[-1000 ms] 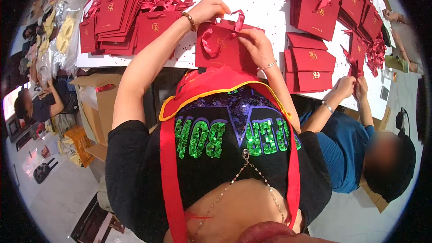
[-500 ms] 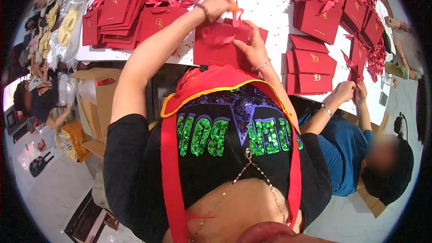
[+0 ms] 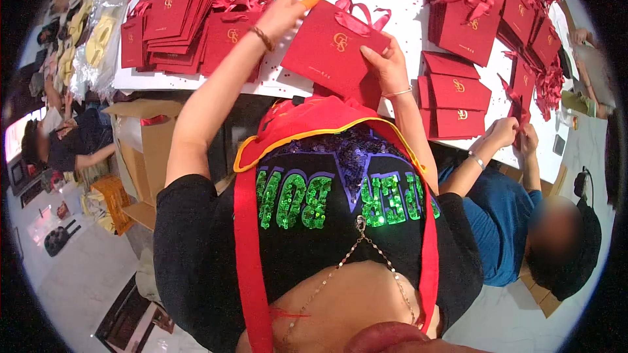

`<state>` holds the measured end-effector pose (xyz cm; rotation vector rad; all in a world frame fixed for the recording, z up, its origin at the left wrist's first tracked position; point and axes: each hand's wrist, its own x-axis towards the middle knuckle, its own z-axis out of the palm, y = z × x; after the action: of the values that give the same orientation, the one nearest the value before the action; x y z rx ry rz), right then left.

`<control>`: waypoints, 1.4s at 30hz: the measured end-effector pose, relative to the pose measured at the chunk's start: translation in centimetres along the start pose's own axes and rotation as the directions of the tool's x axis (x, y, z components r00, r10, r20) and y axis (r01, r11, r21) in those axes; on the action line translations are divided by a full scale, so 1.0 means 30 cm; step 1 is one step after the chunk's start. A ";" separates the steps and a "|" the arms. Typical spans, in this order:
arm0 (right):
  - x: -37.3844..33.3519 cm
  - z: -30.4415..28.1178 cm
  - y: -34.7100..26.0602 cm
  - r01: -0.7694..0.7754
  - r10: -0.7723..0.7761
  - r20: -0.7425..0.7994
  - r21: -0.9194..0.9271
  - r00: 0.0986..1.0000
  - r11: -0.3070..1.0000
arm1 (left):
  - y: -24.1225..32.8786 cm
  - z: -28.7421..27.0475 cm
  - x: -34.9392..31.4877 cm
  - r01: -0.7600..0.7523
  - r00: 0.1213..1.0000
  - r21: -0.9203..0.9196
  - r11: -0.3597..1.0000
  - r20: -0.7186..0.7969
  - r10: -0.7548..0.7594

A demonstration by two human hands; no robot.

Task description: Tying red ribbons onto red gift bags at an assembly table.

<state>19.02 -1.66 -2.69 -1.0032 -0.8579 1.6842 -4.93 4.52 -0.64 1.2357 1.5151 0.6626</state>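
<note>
A red paper gift bag (image 3: 330, 49) with gold lettering is tilted over the near edge of the white table. A red ribbon bow (image 3: 363, 16) stands out from its top. My right hand (image 3: 390, 65) grips the bag's right edge, thumb on the front and fingers partly hidden behind. My left hand (image 3: 286, 13) is at the upper left corner, fingers stretched apart. An orange finger cover (image 3: 311, 1) on one of its digits meets or nearly meets that corner. Part of another red piece shows under the bag.
Stacked red bags (image 3: 173, 13) with ribbons lie at the left, more bags (image 3: 461, 26) at the right. Nearer right is a short row of red bags (image 3: 458, 95). A co-worker's hands (image 3: 510, 134) handle a red bag there. An open cardboard box (image 3: 154, 150) stands left below the table.
My left hand has left the ribbon and moved left to the bag's corner. The bag has turned and lifted, showing its lettered front; my right hand shifted right to its edge.
</note>
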 end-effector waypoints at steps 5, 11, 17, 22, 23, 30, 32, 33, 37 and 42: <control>0.008 0.049 -0.014 -0.066 0.067 -0.117 0.007 0.991 0.998 | -0.080 0.091 -0.064 -0.113 0.987 -0.379 0.918 -0.150 0.060; 0.058 0.067 0.031 0.070 -0.029 -0.231 0.172 0.973 0.983 | -0.012 0.133 -0.166 -0.212 0.903 0.019 0.977 -0.379 0.203; 0.044 0.166 -0.051 -0.091 0.092 0.022 -0.071 0.995 0.993 | -0.051 -0.124 -0.211 -0.334 0.790 0.110 0.936 -0.509 0.341; 0.067 0.049 -0.013 0.060 -0.073 -0.041 -0.265 0.996 0.962 | -0.212 -0.360 -0.213 -0.258 0.762 0.426 0.867 -0.462 0.454; 0.072 0.027 -0.016 0.058 -0.088 -0.080 -0.319 0.993 0.946 | -0.242 -0.357 -0.193 -0.127 0.793 0.533 0.837 -0.452 0.408; 0.077 -0.132 -0.040 0.108 -0.183 -0.203 -0.334 0.962 0.936 | -0.267 -0.242 -0.128 0.226 0.673 0.900 0.373 -0.421 0.608; 0.078 -0.152 -0.035 0.130 -0.233 -0.171 -0.465 0.957 0.875 | -0.284 -0.246 -0.099 0.255 0.635 0.935 0.245 -0.353 0.687; 0.074 -0.141 -0.035 0.127 -0.246 -0.178 -0.502 0.953 0.855 | -0.281 -0.246 -0.092 0.262 0.650 0.932 0.250 -0.362 0.668; 0.044 -0.086 -0.017 0.236 -0.400 -0.028 -0.769 0.916 0.595 | -0.234 -0.261 -0.075 0.305 0.693 0.890 0.339 -0.451 0.562; 0.061 -0.057 0.027 0.472 -0.456 0.350 -0.862 0.818 0.185 | -0.056 -0.208 -0.016 0.026 0.487 0.939 0.342 -0.310 0.816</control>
<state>19.88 0.00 -4.54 -1.2358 -2.0433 0.4986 -11.37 4.67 0.07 2.5335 2.4334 0.8929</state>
